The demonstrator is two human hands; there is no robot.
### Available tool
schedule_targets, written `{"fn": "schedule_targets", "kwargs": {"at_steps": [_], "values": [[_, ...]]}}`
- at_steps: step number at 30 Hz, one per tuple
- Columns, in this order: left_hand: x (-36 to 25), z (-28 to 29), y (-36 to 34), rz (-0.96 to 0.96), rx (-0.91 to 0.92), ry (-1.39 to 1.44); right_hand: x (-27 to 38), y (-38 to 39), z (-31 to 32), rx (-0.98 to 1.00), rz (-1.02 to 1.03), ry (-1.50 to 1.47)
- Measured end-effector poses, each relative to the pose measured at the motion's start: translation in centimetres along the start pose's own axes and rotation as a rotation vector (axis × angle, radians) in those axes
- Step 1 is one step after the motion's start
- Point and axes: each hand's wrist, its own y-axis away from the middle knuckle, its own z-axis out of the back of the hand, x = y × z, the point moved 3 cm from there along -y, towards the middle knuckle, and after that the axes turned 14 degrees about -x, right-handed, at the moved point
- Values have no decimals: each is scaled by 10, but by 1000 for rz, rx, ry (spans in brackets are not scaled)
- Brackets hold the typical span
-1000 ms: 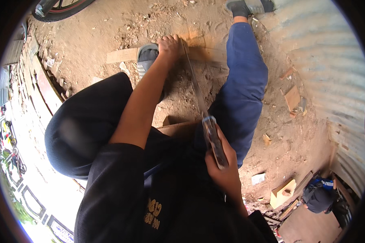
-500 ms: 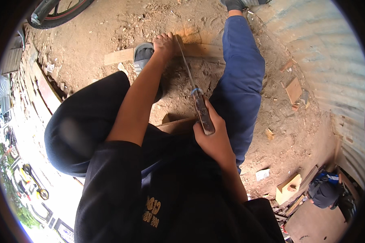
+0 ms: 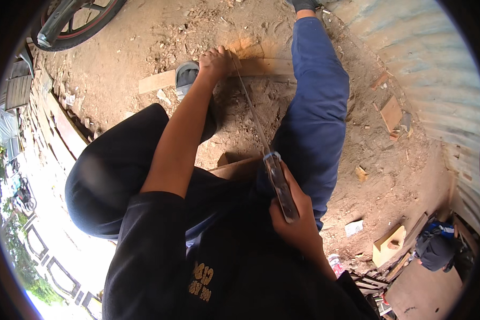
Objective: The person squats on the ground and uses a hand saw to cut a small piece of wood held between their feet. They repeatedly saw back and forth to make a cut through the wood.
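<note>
A long flat wooden board (image 3: pixel 157 82) lies crosswise on the dirt. My left hand (image 3: pixel 215 63) grips it beside the saw blade, fingers curled over its far edge. A grey shoe (image 3: pixel 187 74) on my left foot presses on the board just left of that hand. My right hand (image 3: pixel 300 217) is closed round the dark handle of a handsaw (image 3: pixel 280 184), down near my lap. The narrow blade runs up and away to the board, its far end touching the wood right of my left fingers. Whether it sits in a cut is too small to tell.
A motorcycle wheel (image 3: pixel 80 26) stands at the far left. Corrugated metal sheeting (image 3: pixel 410 58) lines the right side. Wood scraps (image 3: pixel 391 113) and a yellowish box-like piece (image 3: pixel 388 245) lie on the ground. Another person (image 3: pixel 437 250) is at the lower right, by a brown panel (image 3: pixel 424 293).
My right hand has drawn the handsaw back toward my body, slightly to the right. My left hand and the shoe stay on the board. The view has shifted a little.
</note>
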Motion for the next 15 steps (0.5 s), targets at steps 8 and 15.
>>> {"fn": "schedule_targets", "kwargs": {"at_steps": [8, 15], "values": [[5, 9, -8, -30, 178, -17, 0, -24, -11, 43, -86, -3], [6, -10, -37, 49, 465, 93, 6, -26, -13, 25, -155, -32]]}}
